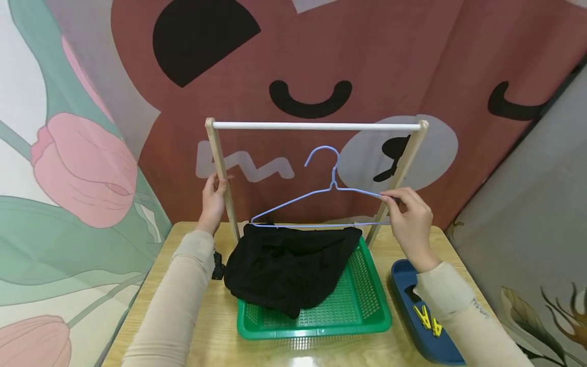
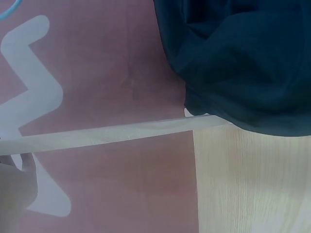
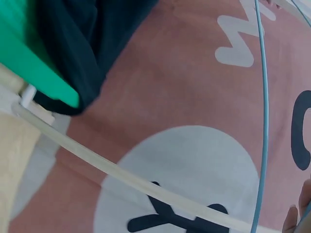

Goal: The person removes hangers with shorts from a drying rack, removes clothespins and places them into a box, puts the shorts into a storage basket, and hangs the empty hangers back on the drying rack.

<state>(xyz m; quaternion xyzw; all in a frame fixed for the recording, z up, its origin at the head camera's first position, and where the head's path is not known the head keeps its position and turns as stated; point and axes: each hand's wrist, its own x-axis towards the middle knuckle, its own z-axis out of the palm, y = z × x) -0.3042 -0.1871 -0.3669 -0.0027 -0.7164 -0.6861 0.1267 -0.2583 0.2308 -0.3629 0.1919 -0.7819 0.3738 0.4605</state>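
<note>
My left hand point(image 1: 213, 203) grips the left wooden post point(image 1: 219, 158) of a small clothes rack, its thumb on the near side. A light blue wire hanger point(image 1: 334, 178) is pinched by its right shoulder between the thumb and fingers of my right hand point(image 1: 410, 219). The hanger stands upright below the rack's white rod point(image 1: 316, 126), its hook apart from the rod. Beneath it, a bunched black garment point(image 1: 289, 265) lies over a green plastic basket point(image 1: 316, 334). In the right wrist view, the hanger wire point(image 3: 265, 97) crosses near the fingertips point(image 3: 290, 218).
On the right of the wooden table point(image 1: 183, 255) is a blue tray point(image 1: 403, 300) holding yellow clothespins point(image 1: 422, 317), partly covered by my right sleeve. A small black object point(image 1: 217, 266) sits left of the basket. A patterned curtain point(image 1: 367, 51) hangs behind the rack.
</note>
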